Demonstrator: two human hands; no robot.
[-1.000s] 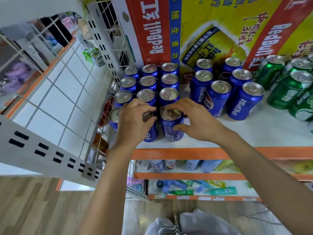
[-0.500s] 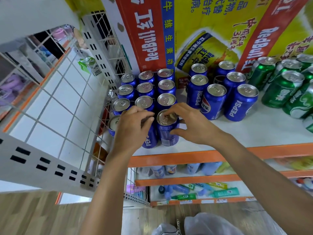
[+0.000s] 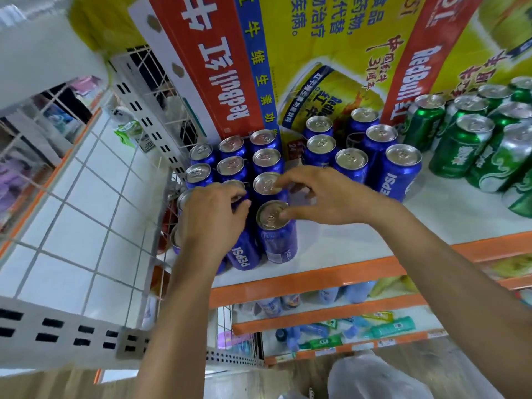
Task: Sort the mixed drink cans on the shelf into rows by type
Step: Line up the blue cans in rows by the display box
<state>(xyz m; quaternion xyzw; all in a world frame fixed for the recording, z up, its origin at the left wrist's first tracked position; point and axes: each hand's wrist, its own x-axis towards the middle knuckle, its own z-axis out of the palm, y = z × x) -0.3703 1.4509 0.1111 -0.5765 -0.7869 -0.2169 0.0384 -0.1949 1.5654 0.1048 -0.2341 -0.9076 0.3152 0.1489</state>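
Blue Pepsi cans stand in three tidy rows at the left end of the white shelf (image 3: 374, 240). My left hand (image 3: 213, 217) grips the top of the front Pepsi can (image 3: 243, 254) in the middle row. My right hand (image 3: 325, 197) hovers with spread fingers; its thumb touches the lid of the front right can (image 3: 276, 240) and its index finger touches the lid of the can behind (image 3: 266, 182). A looser group of Pepsi cans (image 3: 351, 162) stands to the right, and green cans (image 3: 460, 145) stand further right.
A red and yellow RedBull carton (image 3: 230, 67) fills the back of the shelf. A white wire side panel (image 3: 149, 122) closes the left end. The shelf has an orange front edge (image 3: 316, 277), with lower shelves of goods beneath.
My right hand has let go of the front right can's side and now spreads over the lids. My left hand stays on its can. The view has shifted lower and closer.
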